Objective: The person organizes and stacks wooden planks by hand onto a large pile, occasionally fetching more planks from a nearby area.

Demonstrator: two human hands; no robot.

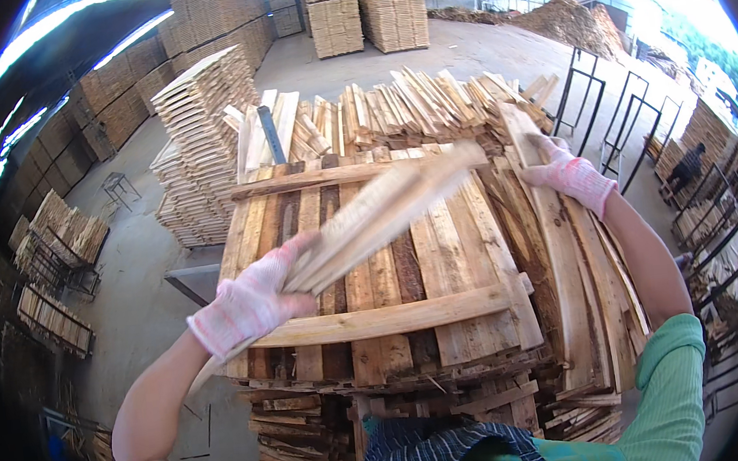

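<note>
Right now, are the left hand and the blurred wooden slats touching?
Touching. The head view shows the gloved left hand gripping the wooden slats, fingers at their upper edge and thumb at the lower.

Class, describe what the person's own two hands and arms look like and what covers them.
The left hand and right hand wear whitish fabric gloves with pinkish-red tinting, ending at the wrists. The forearms are bare. Light green, finely ribbed sleeves are rolled into thick cuffs near the elbows.
</note>
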